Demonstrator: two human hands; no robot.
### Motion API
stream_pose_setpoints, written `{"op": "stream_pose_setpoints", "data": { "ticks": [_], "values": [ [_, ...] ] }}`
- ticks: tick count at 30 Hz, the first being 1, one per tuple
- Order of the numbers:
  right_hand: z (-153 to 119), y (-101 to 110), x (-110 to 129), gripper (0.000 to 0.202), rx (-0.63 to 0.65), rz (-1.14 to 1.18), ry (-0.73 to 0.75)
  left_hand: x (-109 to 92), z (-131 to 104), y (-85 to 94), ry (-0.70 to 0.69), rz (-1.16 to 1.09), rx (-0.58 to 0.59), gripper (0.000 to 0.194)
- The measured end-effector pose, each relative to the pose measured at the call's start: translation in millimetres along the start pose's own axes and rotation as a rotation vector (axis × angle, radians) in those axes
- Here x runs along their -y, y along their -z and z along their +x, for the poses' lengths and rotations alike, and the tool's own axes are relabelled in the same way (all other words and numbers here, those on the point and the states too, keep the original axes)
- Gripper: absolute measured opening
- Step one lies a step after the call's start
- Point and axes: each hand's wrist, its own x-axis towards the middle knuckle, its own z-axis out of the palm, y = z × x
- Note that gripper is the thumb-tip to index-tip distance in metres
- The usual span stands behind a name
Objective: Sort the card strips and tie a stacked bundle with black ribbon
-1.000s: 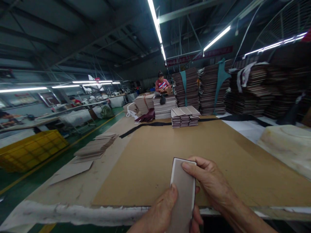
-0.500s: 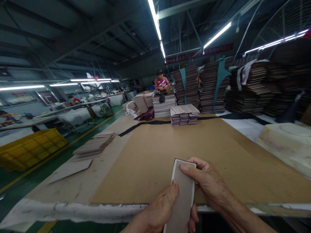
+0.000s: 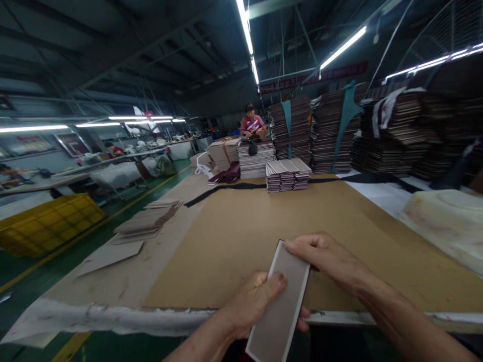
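Observation:
A flat rectangular panel [image 3: 281,306], grey-beige with a pale border and a dark edge, is held tilted above the table's front edge. Around its lower left side wraps my left hand [image 3: 260,299], thumb pressed on the face and fingertips showing past the right edge. My right hand [image 3: 320,251] pinches the panel's far end, thumb on top and fingers behind, partly hidden. Farther back on the brown board [image 3: 241,236] stand small stacks of similar panels [image 3: 287,176].
Loose beige sheets [image 3: 147,221] lie at the table's left. Tall dark stacks [image 3: 332,133] and a black strip [image 3: 241,186] are at the back. A whitish bulky object [image 3: 445,221] sits right. A yellow crate [image 3: 53,221] stands on the floor. Another person [image 3: 252,123] sits behind the stacks.
The panel has turned clockwise, its lower end swinging left. My right hand has shifted slightly up and right along the far end; my left thumb sits a little higher and farther right.

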Motion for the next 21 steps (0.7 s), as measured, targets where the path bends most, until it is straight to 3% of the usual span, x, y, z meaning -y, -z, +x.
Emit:
{"op": "stream_pose_setpoints", "data": {
  "ticks": [3,8,11,15,18,21],
  "values": [
    [2,11,-2,0.054,-0.003,-0.135,0.006,2,-1,-0.5,0.065,0.017,-0.022,0.065],
    [4,42,-12,0.056,-0.300,-0.089,-0.041,0,-1,10.4,0.060,0.077,-0.011,0.060],
    [3,61,-14,0.060,-0.404,-0.071,-0.058,-8,4,23.3,-0.022,0.128,-0.131,0.058],
    [-6,73,-17,0.058,-0.282,-0.104,-0.053,-18,11,42.7,-0.106,0.183,-0.298,0.060],
    [-11,74,-28,0.058,-0.117,-0.071,-0.141,-19,16,55.5,-0.071,0.274,-0.278,0.056],
    [-9,77,-41,0.054,-0.032,-0.026,-0.158,-17,27,65.1,-0.062,0.382,-0.233,0.055]
  ]
}}
